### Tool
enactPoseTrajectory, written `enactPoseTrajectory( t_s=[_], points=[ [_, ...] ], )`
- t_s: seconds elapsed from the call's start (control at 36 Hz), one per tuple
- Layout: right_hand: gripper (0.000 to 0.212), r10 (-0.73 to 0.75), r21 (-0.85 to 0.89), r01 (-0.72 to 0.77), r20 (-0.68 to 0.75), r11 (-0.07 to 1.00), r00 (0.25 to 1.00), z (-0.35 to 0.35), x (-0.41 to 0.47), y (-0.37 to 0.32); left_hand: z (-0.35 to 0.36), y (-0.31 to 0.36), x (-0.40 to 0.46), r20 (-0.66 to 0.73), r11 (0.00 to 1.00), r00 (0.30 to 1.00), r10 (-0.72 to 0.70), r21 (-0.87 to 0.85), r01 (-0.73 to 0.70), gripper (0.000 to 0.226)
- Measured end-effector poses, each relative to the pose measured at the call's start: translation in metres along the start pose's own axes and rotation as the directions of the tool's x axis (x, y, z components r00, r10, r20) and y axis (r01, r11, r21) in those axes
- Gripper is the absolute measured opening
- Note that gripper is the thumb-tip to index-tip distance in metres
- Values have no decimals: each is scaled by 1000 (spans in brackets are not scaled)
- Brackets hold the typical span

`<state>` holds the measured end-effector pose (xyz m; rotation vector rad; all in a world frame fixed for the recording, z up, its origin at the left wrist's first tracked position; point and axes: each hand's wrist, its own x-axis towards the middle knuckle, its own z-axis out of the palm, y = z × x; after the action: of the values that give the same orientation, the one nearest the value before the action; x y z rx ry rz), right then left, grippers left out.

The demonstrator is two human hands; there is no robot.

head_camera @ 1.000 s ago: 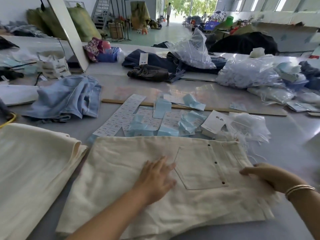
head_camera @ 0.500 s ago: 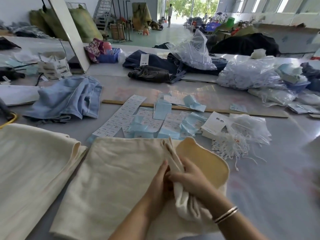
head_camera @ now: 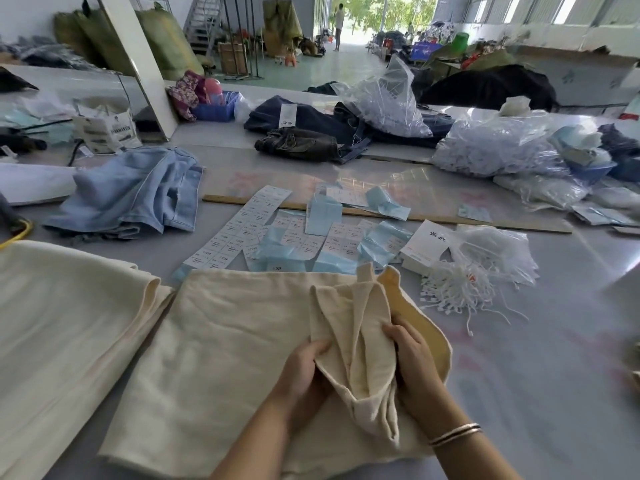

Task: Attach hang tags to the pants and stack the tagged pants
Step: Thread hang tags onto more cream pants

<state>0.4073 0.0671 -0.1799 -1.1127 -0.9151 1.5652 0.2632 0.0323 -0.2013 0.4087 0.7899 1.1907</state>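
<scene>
Both hands, left hand (head_camera: 304, 372) and right hand (head_camera: 412, 355), grip the cream pants (head_camera: 353, 341) bunched waistband; next likely needs a tag string (head_camera: 460, 292).

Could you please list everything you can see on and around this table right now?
cream pants: one, cream, front centre, waist end bunched up.
cream stack: one, cream, front left.
light jeans: one, pale blue, left.
dark jeans: heap, navy, far centre.
label sheets: several, white and blue, centre.
tag box: one, white, centre right.
tag strings: bundle, white, right.
plastic bags: several, clear, far right.
left hand: grips bunched waist.
right hand: grips bunched waist.
</scene>
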Motion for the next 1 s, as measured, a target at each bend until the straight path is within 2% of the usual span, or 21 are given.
enactPoseTrajectory(
  t_s=[0.08, 0.17, 0.22, 0.31, 0.33, 0.39, 0.47, 0.5, 0.56, 0.61, 0.69, 0.75, 0.86, 0.92, 1.0],
  points=[
    [26, 7, 114, -2, -42, 993, 999, -7, 3, 2, -1, -3, 3, -44, 997, 998, 34, -61, -37, 48],
    [35, -133, 99, 145, -119, 984, 984, -9, 4, 3, 0, -5, 3, -42, 994, 997, 59, -93, -63, 42],
    [46, -222, 10, 225, -113, 974, 968, -6, 4, 5, 1, -4, 2, -79, 994, 992, 103, -17, -105, 35],
    [45, -299, -202, 274, -101, 940, 949, 4, 2, 11, 0, -6, 2, -116, 966, 973, 201, 191, -177, 27],
    [38, -332, -285, 297, -83, 911, 940, 8, 1, 12, 0, -6, 1, -117, 944, 965, 235, 265, -198, 25],
    [11, -356, -439, 301, -46, 846, 933, 16, 0, 14, 1, -7, 0, -95, 910, 958, 271, 350, -222, 21],
    [41, -333, -646, 261, 11, 718, 943, 22, 1, 19, 4, -6, -2, -75, 895, 963, 257, 394, -208, 21],
    [37, -341, -663, 264, 14, 701, 940, 23, 3, 19, 4, -6, -3, -79, 887, 962, 263, 411, -209, 20],
    [14, -384, -642, 291, -6, 709, 923, 21, 5, 19, 3, -7, -1, -89, 859, 955, 285, 465, -213, 19],
    [10, -405, -581, 308, -41, 754, 914, 15, 5, 19, 1, -6, 0, -118, 859, 955, 273, 478, -186, 18],
    [5, -352, -470, 299, -27, 830, 936, 9, 3, 17, -1, -2, 2, -140, 945, 975, 175, 303, -126, 22],
    [11, -285, -411, 270, 24, 871, 958, 8, 2, 15, -1, 0, 2, -120, 975, 984, 133, 192, -108, 29],
    [29, -248, -454, 262, 90, 852, 965, 10, 2, 15, -1, 4, 5, -49, 995, 998, 42, 89, -38, 48],
    [35, -252, -486, 265, 94, 833, 963, 12, 2, 15, 3, 10, 9, -57, 990, 998, 15, 140, -7, 48],
    [42, -273, -548, 292, 119, 784, 955, 16, 1, 14, 5, 19, 16, -127, 943, 986, 105, 327, -58, 42]
  ],
)
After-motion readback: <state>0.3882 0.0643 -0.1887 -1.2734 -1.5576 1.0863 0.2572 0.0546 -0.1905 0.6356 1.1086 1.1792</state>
